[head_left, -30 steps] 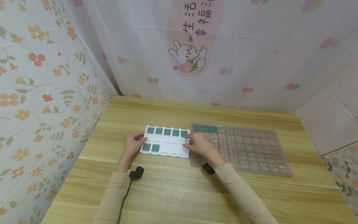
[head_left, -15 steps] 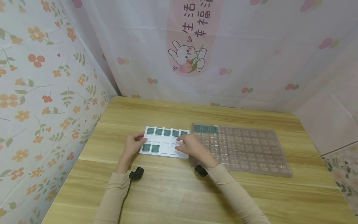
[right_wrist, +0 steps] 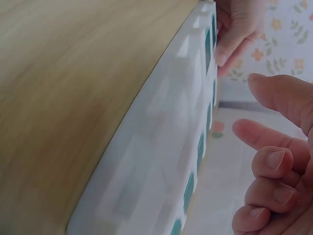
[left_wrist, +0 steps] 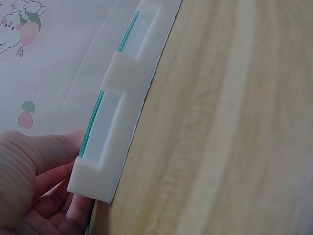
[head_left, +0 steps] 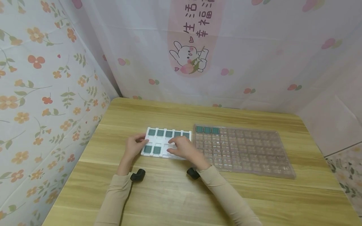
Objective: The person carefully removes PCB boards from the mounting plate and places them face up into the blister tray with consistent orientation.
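Taking twelve o'clock as straight away from the person, the right hand reaches in over the near right part of a white pocketed tray; its thumb and forefinger stand apart with nothing between them, the other fingers curled. The relation that matters, as I judge it, is nine o'clock from those tips: the inner front-row chip, green and square, sits in its pocket just beside the thumb, nearer the right fingertips than the left. Contact is hard to settle from above, though the right wrist view suggests the fingers are clear of the tray.

The outer front-row chip lies beyond it, under the left hand, whose thumb and fingers pinch the tray's nine o'clock end. The tray's long axis runs roughly nine to three. Farther back, five back-row chips span ten to two o'clock from the right tips. Rightward, a clear plastic tray holds three green chips at its far left corner.
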The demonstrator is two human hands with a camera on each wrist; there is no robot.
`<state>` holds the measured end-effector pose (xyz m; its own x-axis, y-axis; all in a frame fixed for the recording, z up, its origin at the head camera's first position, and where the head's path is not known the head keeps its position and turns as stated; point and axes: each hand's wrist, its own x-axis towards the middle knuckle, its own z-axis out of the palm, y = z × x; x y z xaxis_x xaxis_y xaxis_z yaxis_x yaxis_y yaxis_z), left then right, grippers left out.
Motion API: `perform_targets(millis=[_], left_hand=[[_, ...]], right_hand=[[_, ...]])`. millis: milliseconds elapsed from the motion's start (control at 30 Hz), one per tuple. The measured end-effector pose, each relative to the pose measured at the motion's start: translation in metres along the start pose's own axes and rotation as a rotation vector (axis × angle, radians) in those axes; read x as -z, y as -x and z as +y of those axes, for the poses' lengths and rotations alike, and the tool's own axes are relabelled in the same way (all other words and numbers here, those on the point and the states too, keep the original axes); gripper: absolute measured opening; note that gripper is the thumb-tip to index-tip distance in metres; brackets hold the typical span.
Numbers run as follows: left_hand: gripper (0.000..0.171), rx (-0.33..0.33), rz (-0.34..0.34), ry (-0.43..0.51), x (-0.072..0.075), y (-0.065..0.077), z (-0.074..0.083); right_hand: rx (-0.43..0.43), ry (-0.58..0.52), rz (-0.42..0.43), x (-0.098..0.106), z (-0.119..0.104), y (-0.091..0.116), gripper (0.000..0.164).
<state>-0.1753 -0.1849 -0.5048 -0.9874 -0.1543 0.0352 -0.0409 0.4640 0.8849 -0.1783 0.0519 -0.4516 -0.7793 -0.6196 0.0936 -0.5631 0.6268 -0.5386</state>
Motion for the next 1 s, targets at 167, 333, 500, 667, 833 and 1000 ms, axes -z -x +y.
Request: perform_targets(millis=[167, 333, 500, 667, 833, 1000], left_hand=[[0.031, 0.004, -0.001, -0.010, 0.000, 0.000, 0.000], [0.031, 0.002, -0.001, -0.012, 0.001, 0.001, 0.001], [0.030, 0.003, 0.001, -0.005, 0.001, 0.001, 0.002], [0.030, 0.016, -0.006, -0.007, 0.002, 0.001, 0.002], [0.029, 0.008, -0.008, -0.005, 0.002, 0.001, 0.002], [0.029, 0.002, -0.013, 0.003, 0.002, 0.001, 0.002]], right_hand=[[0.011, 0.022, 0.001, -0.005, -0.006, -0.006, 0.029], [0.010, 0.003, -0.019, -0.008, -0.012, -0.010, 0.030], [0.020, 0.035, -0.022, -0.014, -0.015, -0.015, 0.029], [0.016, 0.055, -0.028, -0.019, -0.018, -0.019, 0.029], [0.025, 0.067, -0.034, -0.023, -0.019, -0.023, 0.028], [0.020, 0.093, -0.043, -0.028, -0.020, -0.025, 0.028]])
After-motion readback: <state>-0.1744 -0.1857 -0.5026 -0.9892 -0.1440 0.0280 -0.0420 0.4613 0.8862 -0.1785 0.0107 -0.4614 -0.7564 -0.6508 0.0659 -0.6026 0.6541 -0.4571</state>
